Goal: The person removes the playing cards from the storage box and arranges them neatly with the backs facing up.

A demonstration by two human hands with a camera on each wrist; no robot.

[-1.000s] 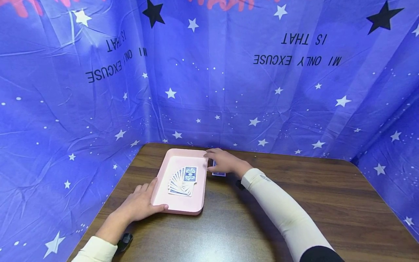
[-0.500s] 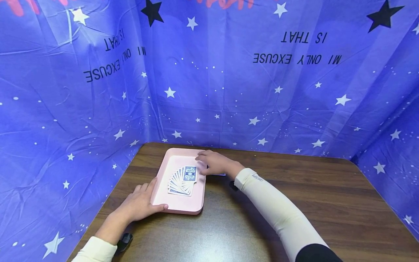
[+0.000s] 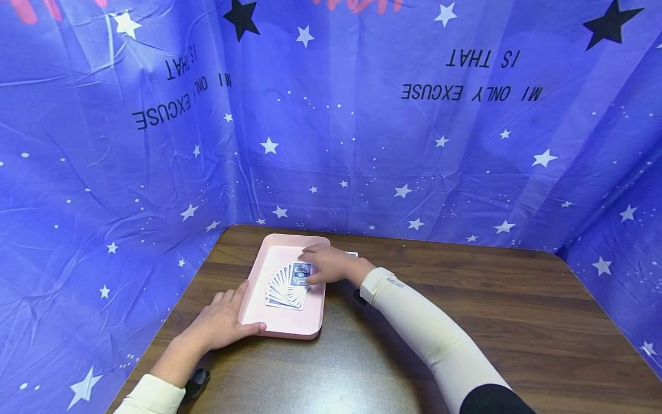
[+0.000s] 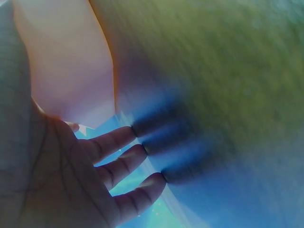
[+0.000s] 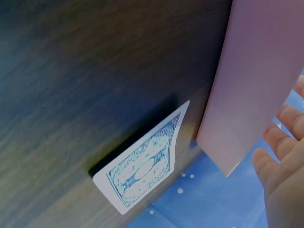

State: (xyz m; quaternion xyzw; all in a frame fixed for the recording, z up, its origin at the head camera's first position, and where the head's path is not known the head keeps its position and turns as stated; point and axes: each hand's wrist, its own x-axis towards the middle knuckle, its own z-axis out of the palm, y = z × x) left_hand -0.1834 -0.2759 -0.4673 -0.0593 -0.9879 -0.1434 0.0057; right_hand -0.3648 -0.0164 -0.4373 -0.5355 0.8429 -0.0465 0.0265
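A pale pink tray (image 3: 281,329) lies on the table, with a fan of blue-backed playing cards (image 3: 284,290) spread inside. My left hand (image 3: 219,319) rests against the tray's near left corner, thumb at the rim and fingers along the outer side. In the left wrist view, the left fingertips (image 4: 153,179) reach the tabletop. My right hand (image 3: 331,263) reaches over the tray's right rim, its fingertips and thumb around the top card of the fan. Right of the tray, another playing card (image 5: 142,168) lies face down on the table, mostly hidden beneath the right hand in the head view.
The brown wooden table (image 3: 465,310) stretches off to the right. A blue curtain (image 3: 362,144) with stars and lettering hangs behind the table and along both sides.
My right hand has moved left from above the loose card, across the tray's right rim, to the top card of the fan. The left hand and tray have stayed put.
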